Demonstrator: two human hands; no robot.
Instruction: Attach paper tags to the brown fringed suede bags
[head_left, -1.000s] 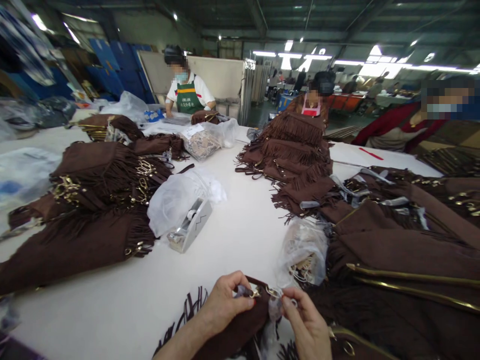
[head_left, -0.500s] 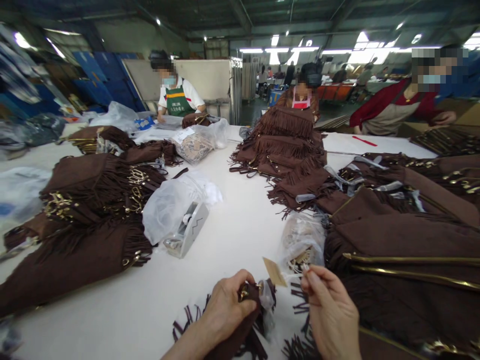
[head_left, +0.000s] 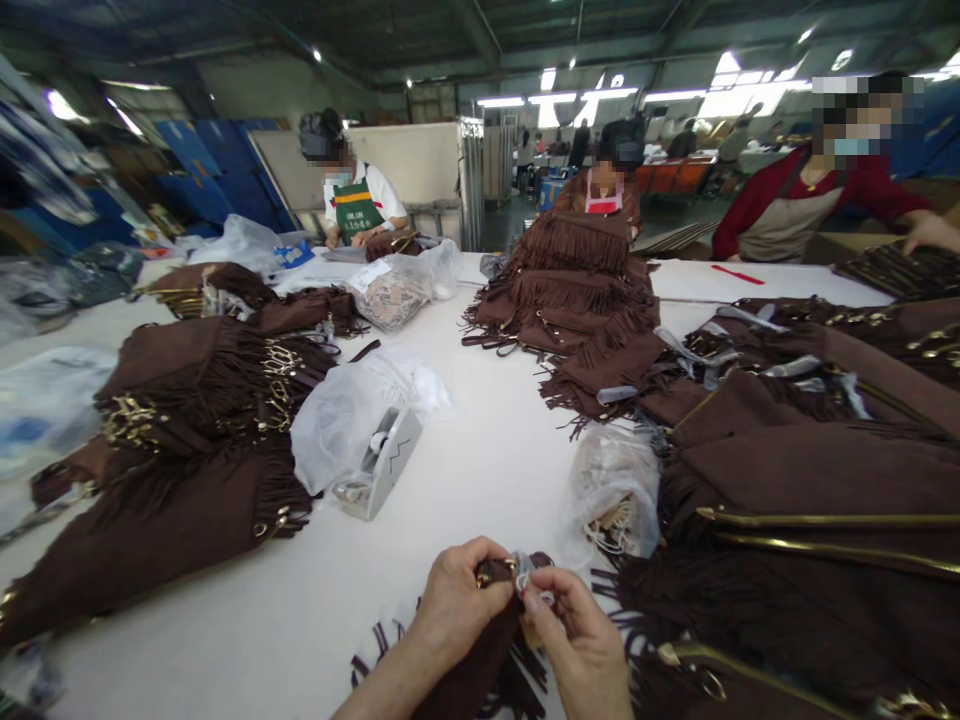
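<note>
At the near edge of the white table lies a brown fringed bag (head_left: 466,682) with gold hardware at its upper corner. My left hand (head_left: 459,603) is closed on that corner, thumb and fingers pinching it beside a gold ring. My right hand (head_left: 581,640) pinches a white string (head_left: 523,578) right against the hardware, where a scrap of clear plastic also shows. The tan tag on the string is mostly hidden behind my right fingers. Just beyond my hands stands a clear plastic bag (head_left: 616,490) of tags with white strings.
Brown fringed bags are heaped at left (head_left: 202,390), centre (head_left: 570,290) and right (head_left: 810,480). A tape dispenser (head_left: 386,462) stands by a crumpled plastic bag (head_left: 334,425). Three co-workers stand around the table's far side. A red strip (head_left: 738,274) lies at the back right.
My right hand has moved left with the tag's string, from beside the plastic bag of tags to the gold hardware at my left hand. The left hand keeps its hold.
</note>
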